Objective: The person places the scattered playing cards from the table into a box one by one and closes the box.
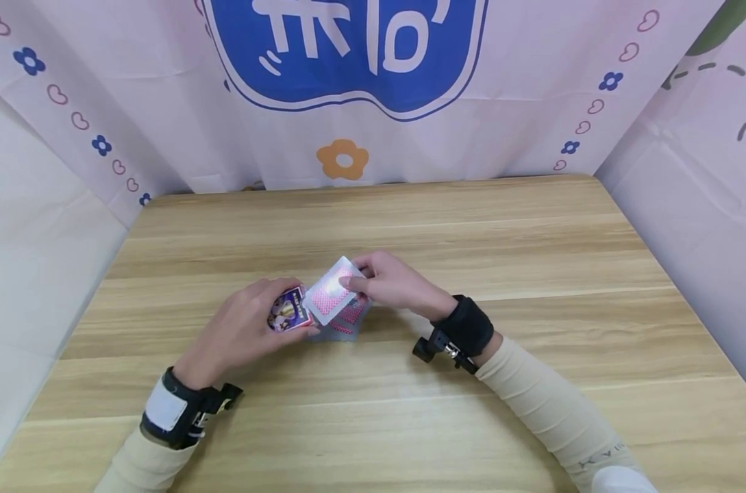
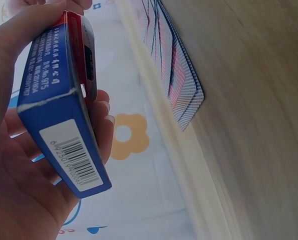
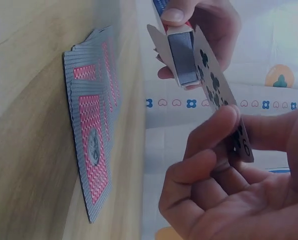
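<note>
In the head view my left hand (image 1: 240,329) grips a card box (image 1: 289,310), blue and red with a colourful picture on its face. The left wrist view shows the blue box (image 2: 46,75) with a white barcode label at its end. Beside it, my right hand (image 1: 400,282) pinches a playing card (image 1: 328,296) by one edge, thumb on top. From the right wrist, that card (image 3: 214,82) shows black clubs, close against the box's open end (image 3: 184,57). Several red-patterned cards (image 3: 91,140) lie overlapping face down on the table beneath both hands.
The wooden table (image 1: 471,239) reaches back to a white printed curtain (image 1: 163,103) with a blue emblem and an orange flower. White cloth (image 1: 687,178) hangs along the right side, and more white cloth (image 1: 33,226) hangs on the left.
</note>
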`<state>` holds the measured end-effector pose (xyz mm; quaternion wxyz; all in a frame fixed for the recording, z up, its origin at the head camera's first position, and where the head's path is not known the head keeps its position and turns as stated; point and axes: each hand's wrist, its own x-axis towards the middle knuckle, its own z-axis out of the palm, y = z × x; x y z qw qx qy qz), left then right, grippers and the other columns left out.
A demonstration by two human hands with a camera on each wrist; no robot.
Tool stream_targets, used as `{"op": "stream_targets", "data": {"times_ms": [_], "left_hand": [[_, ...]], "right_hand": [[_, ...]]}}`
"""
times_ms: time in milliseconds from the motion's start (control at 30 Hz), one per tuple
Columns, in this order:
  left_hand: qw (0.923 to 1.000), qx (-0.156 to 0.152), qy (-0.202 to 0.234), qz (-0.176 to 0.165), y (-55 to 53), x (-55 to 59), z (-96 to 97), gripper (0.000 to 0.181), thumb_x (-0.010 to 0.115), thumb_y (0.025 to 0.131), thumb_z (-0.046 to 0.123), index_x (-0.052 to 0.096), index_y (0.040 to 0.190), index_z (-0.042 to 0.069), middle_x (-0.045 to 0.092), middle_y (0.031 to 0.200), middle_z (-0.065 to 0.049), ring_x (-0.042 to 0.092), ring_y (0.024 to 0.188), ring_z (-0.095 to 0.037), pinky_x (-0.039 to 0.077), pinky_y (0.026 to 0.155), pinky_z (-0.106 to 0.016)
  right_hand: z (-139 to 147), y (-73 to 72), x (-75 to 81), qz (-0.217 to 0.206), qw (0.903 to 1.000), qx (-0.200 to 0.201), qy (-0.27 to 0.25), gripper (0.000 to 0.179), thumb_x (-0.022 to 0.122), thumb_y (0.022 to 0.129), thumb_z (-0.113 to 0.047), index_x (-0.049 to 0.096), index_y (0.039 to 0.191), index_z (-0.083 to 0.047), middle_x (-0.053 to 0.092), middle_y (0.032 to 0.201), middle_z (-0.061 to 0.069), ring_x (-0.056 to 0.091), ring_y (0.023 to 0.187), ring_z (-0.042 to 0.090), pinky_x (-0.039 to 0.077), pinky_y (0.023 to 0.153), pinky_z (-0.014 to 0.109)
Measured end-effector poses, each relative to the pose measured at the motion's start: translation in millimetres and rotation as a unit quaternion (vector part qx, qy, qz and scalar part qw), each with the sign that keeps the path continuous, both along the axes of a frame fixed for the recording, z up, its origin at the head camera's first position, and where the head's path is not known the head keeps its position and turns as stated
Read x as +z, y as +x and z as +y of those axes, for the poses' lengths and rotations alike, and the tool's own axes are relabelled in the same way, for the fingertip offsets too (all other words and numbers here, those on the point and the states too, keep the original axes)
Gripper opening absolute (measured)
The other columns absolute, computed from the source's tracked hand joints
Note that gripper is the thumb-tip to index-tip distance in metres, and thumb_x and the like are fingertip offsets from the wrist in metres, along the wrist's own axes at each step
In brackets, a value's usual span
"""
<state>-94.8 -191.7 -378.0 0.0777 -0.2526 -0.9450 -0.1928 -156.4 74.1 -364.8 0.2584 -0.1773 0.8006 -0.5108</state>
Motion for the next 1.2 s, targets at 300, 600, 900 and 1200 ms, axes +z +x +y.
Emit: {"op": "stream_targets", "data": {"times_ms": [300,600,900,1200], "left_hand": [[1.0000,-0.001,0.001,0.001,1.4,-0.3,2.2,0.075,0.090,0.080,0.051,0.067,0.133,0.003,0.076,0.108,-0.012,0.067,0.087,-0.016,0.056,0.071,-0.030],[0.9998,-0.013,0.001,0.016,2.4,-1.6,3.7,0.076,0.091,0.078,0.050,0.067,0.132,0.003,0.076,0.107,-0.012,0.068,0.086,-0.016,0.055,0.068,-0.029],[0.9997,0.000,0.004,0.024,1.9,-0.5,2.9,0.076,0.092,0.078,0.049,0.066,0.131,0.001,0.076,0.107,-0.015,0.069,0.085,-0.019,0.055,0.067,-0.030],[0.9997,-0.004,0.005,0.025,2.4,-0.9,3.6,0.076,0.092,0.077,0.049,0.066,0.131,0.002,0.075,0.104,-0.013,0.068,0.085,-0.018,0.057,0.068,-0.032]], "right_hand": [[-9,8.1,-4.6,0.022,0.9987,-0.037,-0.029,0.019,0.061,0.105,-0.011,0.071,0.117,-0.001,0.075,0.094,0.020,0.070,0.082,0.039,0.053,0.064,0.026],[-28,27.8,-16.2,0.008,0.9986,0.004,-0.051,0.020,0.065,0.105,-0.017,0.071,0.116,-0.002,0.078,0.087,0.012,0.072,0.070,0.017,0.060,0.067,0.030],[-25,36.0,-14.6,0.094,0.9917,-0.054,-0.068,0.025,0.067,0.100,-0.008,0.061,0.123,0.001,0.073,0.100,0.012,0.067,0.084,0.014,0.055,0.076,0.024],[-32,39.1,-17.7,0.119,0.9891,-0.037,-0.078,0.018,0.070,0.096,-0.005,0.073,0.113,0.000,0.077,0.101,0.013,0.069,0.085,0.008,0.057,0.078,0.019]]}}
